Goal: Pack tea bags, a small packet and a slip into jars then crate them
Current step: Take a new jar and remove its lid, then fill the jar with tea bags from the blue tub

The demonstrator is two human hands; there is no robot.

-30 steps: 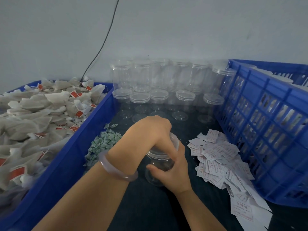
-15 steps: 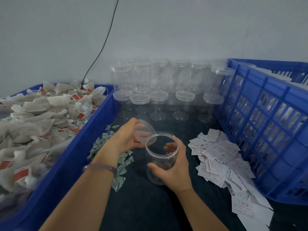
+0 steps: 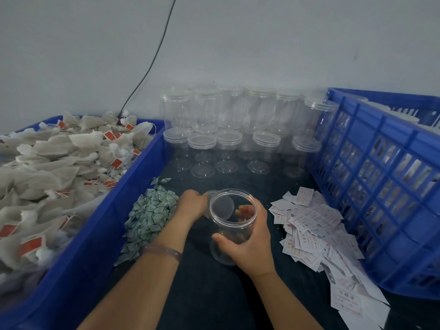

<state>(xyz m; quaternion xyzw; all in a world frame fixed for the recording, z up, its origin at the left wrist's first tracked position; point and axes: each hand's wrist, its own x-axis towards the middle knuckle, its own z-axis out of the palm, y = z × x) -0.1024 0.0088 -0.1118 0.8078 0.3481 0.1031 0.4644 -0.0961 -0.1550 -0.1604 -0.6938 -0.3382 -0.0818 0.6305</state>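
Centrally in the head view, a strip of dark tabletop (image 3: pixel 202 294) runs between two walls: the solid side of a blue plastic bin (image 3: pixel 95 234) on the left and the latticed side of a blue plastic crate (image 3: pixel 381 186) on the right. Two tiers of lidded clear plastic jars (image 3: pixel 228 129) close it off at the back against the pale wall, down which a thin black cable (image 3: pixel 152 60) hangs. A heap of small green-and-white packets (image 3: pixel 150 215) lies against the bin's wall. A spread of white paper slips (image 3: pixel 314 225) reaches the foot of the crate, so the bare cloth is narrowest around the hands and widest at the near edge. The bin is piled above its rim with pale mesh tea bags (image 3: pixel 59 163) carrying red tags whose print is too small to read. The slips bear red characters and lines, too blurred to make out. The right hand (image 3: pixel 250 246) wraps an open clear plastic jar (image 3: pixel 228 232) that stands upright on the tabletop between the packets and the slips, thumb across the near side and fingers curled round the far side. The left hand (image 3: pixel 191 204), with a translucent bangle (image 3: pixel 164 251) on its wrist, grips a round clear lid (image 3: pixel 209 196) in curled fingers just behind and left of the jar's mouth.
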